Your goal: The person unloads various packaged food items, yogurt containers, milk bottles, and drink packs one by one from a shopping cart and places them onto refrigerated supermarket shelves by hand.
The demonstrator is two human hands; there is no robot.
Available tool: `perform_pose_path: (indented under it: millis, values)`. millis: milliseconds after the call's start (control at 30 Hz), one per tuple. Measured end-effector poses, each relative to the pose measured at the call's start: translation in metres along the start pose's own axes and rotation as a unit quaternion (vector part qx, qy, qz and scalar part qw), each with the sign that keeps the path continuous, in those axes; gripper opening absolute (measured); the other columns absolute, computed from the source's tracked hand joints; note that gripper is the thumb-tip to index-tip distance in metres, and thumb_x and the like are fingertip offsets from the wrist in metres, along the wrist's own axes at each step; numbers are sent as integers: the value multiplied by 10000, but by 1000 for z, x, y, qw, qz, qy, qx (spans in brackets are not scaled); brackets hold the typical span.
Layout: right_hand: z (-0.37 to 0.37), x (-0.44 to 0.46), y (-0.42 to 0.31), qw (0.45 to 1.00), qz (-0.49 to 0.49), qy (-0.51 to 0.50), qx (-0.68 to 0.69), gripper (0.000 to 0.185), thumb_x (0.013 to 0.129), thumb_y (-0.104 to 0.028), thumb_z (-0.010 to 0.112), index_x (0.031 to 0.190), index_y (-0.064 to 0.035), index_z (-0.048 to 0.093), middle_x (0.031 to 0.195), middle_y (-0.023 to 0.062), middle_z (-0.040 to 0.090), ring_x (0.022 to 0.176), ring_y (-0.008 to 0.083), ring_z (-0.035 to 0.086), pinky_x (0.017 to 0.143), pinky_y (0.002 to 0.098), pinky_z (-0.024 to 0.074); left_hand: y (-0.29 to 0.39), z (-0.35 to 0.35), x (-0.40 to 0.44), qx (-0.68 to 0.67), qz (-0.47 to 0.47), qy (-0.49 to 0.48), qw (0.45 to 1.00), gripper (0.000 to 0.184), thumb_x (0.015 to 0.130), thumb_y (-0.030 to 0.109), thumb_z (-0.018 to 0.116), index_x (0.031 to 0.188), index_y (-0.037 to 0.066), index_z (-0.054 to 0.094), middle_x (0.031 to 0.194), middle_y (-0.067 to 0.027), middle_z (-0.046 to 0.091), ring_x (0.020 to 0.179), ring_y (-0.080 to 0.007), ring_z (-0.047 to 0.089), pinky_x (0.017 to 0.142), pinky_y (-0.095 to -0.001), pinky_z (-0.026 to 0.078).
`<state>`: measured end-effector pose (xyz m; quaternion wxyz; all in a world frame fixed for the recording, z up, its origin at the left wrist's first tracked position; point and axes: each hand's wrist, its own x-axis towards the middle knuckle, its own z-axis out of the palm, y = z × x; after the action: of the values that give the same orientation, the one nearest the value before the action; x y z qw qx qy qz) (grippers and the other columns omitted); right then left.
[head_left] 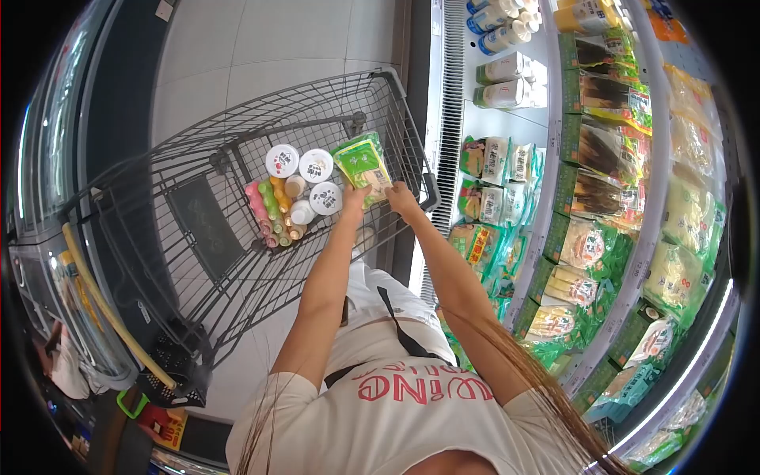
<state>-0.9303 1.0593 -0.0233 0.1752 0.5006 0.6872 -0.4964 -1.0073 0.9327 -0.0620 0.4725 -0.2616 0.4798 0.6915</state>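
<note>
Between my two hands is a green food packet (364, 161) with a clear lower part, held over the shopping cart (207, 127). My left hand (355, 196) grips its lower left edge, thumb on top. At the lower right edge, my right hand (400, 198) is closed on the same packet. Just left of the packet, inside the cart, sit several white-lidded tubs (283, 161). Below them are small white-capped bottles (302, 211) and a pack of colourful drink bottles (273, 207) in pink, green and orange.
A refrigerated shelf (546, 261) with green packets (484, 202), bagged foods (606, 142) and white bottles (504, 36) runs along the right. The cart's yellow handle bar (119, 305) is at lower left. Glass-fronted cases (59, 158) line the left; tiled floor (261, 39) shows beyond.
</note>
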Motion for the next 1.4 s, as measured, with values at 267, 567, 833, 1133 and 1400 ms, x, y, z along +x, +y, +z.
perform_pose_path:
  millis: [267, 567, 833, 1133, 1400]
  values:
    - [-57, -64, -78, 940, -32, -74, 331, 389, 929, -345, 573, 1116, -4, 580, 949, 80, 661, 885, 169, 626, 759, 312, 491, 128, 34, -123, -6, 29, -176, 984, 481, 853, -25, 619, 1293, 14, 430, 1193, -136, 560, 1058, -237, 594, 861, -335, 522]
    - [-150, -209, -168, 843, -208, -77, 490, 122, 969, -139, 530, 1046, -52, 565, 977, 9, 631, 899, 82, 596, 810, 249, 474, 176, 101, -245, -47, 84, -299, 949, 458, 965, 119, 518, 1393, 54, 366, 1341, -77, 486, 1222, -194, 483, 1035, -379, 399]
    - [-238, -343, -134, 828, -309, 68, 463, 202, 953, -209, 576, 1077, -49, 573, 998, 19, 638, 909, 82, 597, 810, 249, 473, 150, 185, -316, -11, 23, -420, 907, 295, 993, 145, 461, 1262, 34, 509, 1265, -91, 561, 1164, -189, 535, 1000, -377, 428]
    - [-303, -503, -51, 800, -363, 390, 277, 351, 920, -188, 640, 1204, -10, 533, 1053, 17, 607, 984, 72, 529, 854, 257, 450, 63, 292, -447, 188, 16, -569, 800, 479, 979, 124, 506, 1403, 5, 316, 1307, -110, 504, 1197, -216, 504, 996, -371, 437]
    - [-346, -641, -22, 584, -371, 697, 188, 210, 903, -142, 631, 1061, -21, 562, 831, 85, 663, 757, 109, 611, 673, 281, 487, -3, 385, -578, 215, 217, -715, 629, 622, 868, -23, 626, 1407, -11, 316, 1296, -131, 510, 1121, -208, 562, 924, -312, 495]
